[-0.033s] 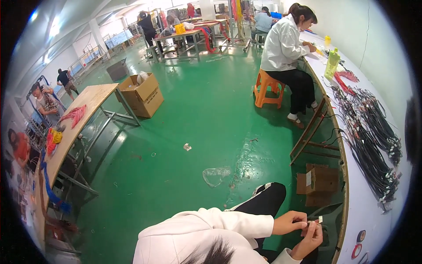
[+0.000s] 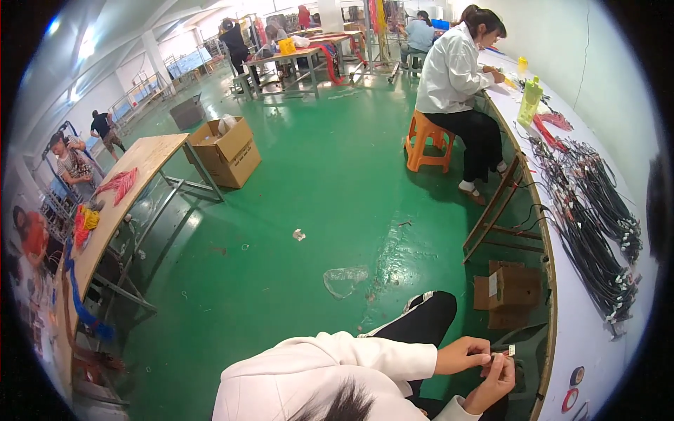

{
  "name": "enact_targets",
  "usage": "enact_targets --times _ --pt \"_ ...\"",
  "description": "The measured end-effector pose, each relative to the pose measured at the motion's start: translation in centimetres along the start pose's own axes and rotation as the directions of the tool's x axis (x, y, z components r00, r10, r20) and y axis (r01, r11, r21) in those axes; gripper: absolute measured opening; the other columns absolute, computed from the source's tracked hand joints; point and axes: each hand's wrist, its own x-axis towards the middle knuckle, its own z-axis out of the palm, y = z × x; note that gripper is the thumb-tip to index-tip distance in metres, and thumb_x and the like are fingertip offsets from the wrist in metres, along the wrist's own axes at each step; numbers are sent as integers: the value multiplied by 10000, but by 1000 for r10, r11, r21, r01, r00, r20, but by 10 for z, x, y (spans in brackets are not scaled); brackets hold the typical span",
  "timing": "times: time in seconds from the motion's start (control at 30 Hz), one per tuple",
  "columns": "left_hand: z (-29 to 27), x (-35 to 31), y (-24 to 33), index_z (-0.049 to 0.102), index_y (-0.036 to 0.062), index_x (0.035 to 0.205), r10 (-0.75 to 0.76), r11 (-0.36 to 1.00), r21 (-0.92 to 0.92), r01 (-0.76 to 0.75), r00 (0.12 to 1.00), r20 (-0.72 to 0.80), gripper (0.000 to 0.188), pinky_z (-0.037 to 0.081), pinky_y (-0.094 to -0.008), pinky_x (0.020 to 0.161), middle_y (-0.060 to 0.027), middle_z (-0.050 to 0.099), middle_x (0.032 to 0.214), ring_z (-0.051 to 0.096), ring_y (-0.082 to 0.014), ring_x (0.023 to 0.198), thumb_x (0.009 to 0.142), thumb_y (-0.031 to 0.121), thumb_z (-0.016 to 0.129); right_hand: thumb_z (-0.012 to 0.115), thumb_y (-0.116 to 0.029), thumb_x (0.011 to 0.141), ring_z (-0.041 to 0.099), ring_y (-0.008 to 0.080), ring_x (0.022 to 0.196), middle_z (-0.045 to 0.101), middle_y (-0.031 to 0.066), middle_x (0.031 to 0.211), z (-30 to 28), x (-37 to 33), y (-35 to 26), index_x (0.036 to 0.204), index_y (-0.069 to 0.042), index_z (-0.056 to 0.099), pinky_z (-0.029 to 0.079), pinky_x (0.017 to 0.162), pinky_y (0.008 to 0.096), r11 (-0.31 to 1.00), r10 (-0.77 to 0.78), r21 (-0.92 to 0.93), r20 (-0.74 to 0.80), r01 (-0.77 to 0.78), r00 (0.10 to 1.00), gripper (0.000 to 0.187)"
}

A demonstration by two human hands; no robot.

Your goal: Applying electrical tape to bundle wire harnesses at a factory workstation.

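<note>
Over my lap, beside the edge of the long white table [image 2: 597, 351], both hands meet at a small white wire connector [image 2: 512, 350] with short reddish and dark wires. My left hand [image 2: 463, 355] reaches in from the left, its fingers closed in a pinch at the wire end. Just below it, my right hand [image 2: 496, 384] pinches the wires close behind the connector. The fingertips hide most of the wires, so how far they run cannot be made out.
Bundles of black cables [image 2: 586, 228] with white connectors lie on the white table, near tape rolls [image 2: 572, 398] and a green bottle [image 2: 531, 102]. A cardboard box [image 2: 514, 289] sits beneath. A seated co-worker [image 2: 453, 77] is farther along; a wooden table [image 2: 144, 165] stands left.
</note>
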Motion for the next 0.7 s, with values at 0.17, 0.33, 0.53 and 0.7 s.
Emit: enact_targets --times 0.17,0.33,0.53,0.7 --pt "7 5 5 546 79 780 -206 974 -86 209 978 44 234 338 -195 548 59 502 691 408 -28 638 869 291 587 553 -115 865 400 44 584 513 -27 690 -4 -10 13 767 -6 574 298 505 201 999 30 20 -240 -26 970 149" --pt "-6 2 19 560 70 774 -240 969 20 245 960 -143 200 306 -201 501 52 472 646 398 -34 577 854 249 599 551 -120 820 495 82 650 553 14 707 27 1 10 710 20 589 389 590 234 994 55 110 -250 -28 967 182" --pt "11 14 9 551 44 782 -307 950 -89 298 944 -118 177 251 -197 490 31 483 657 361 -40 550 860 202 570 424 -237 921 524 126 674 603 95 842 -15 2 10 826 52 647 417 587 241 819 272 533 -36 -212 962 377" --pt "20 12 4 553 34 781 -335 942 -67 329 935 -120 177 249 -199 492 30 470 642 355 -42 548 858 191 575 373 -277 941 529 131 673 598 100 843 -27 -4 15 823 49 635 427 603 242 877 196 449 -3 -174 981 435"
